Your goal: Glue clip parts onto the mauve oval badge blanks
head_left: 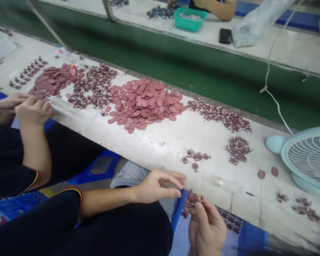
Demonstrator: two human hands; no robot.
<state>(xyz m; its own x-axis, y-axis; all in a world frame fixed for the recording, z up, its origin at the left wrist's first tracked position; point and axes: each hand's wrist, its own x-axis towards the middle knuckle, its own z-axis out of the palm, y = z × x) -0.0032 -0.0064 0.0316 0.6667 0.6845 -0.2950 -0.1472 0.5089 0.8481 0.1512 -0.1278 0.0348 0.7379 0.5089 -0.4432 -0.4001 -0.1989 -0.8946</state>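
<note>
Nearest, small dark-red pieces (pixel 193 196) are pinched in the right hand (pixel 206 227), its grip clamped on them at the tabletop (pixel 160 142) edge. The left hand (pixel 158 185) is held just beside, fingers apart. Farther off, a pile of reddish discs (pixel 145 103) is spread.

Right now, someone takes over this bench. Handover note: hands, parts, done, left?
Left hand: open, fingers extended toward the right hand, holding nothing visible.
Right hand: pinching small dark-red patterned pieces at the white bench edge.
Parts: big pile of plain reddish-brown round discs mid-bench; patterned pieces in small clusters to the right; two loose discs near the pale blue fan.
Done: cannot tell for sure; small clusters may be finished ones.
Left: the large disc pile looks untouched.
A neighbouring person's hands work a separate pile at left.
</note>
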